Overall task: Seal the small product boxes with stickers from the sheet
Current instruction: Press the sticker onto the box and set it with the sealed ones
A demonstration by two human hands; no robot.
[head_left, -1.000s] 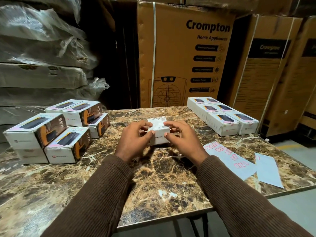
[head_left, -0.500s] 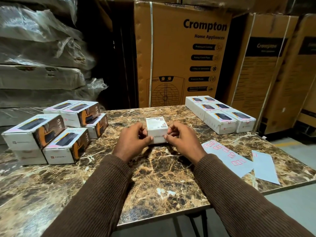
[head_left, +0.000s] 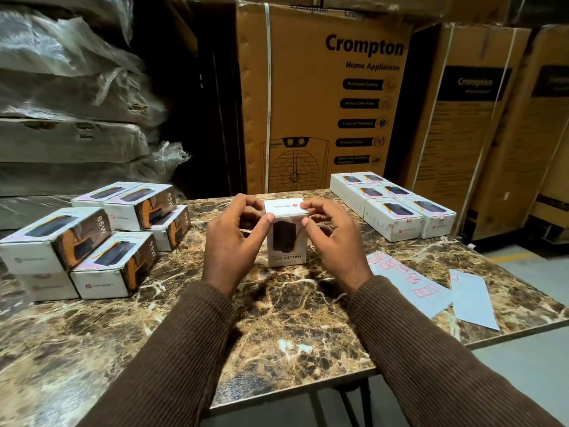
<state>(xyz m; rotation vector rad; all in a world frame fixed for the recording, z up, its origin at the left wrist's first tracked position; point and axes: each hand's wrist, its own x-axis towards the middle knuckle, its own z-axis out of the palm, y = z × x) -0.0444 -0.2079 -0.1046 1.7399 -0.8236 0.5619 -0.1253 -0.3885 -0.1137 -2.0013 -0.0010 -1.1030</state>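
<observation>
The small product box (head_left: 286,234) stands upright on end near the middle of the tabletop (head_left: 286,328), toward the far edge. The left hand (head_left: 235,238) holds the box at its top left corner, thumb on the near face and curled fingers behind. The right hand (head_left: 331,238) pinches the top right corner in the same way, with one fingertip on the top flap. Whether a sticker sits under either fingertip cannot be told. Risk 1: the box stands on its small end face, so an uneven press on the top flap would probably tip it toward the far edge. Risk 2: a sticker applied while the flap is not fully seated would likely bridge a gap and seal poorly. Risk 3: the sticker sheet (head_left: 406,282) lies flat near the right edge, beside a second sheet (head_left: 471,298) that partly overhangs that edge; a passing sleeve could sweep either sheet off. Clearance: the stacked boxes (head_left: 89,238) occupy the left side up to the far left corner, and a row of boxes (head_left: 391,201) occupies the far right corner. Open tabletop remains between the two groups and along the near edge. The right hand has an unobstructed path to the sticker sheet.
</observation>
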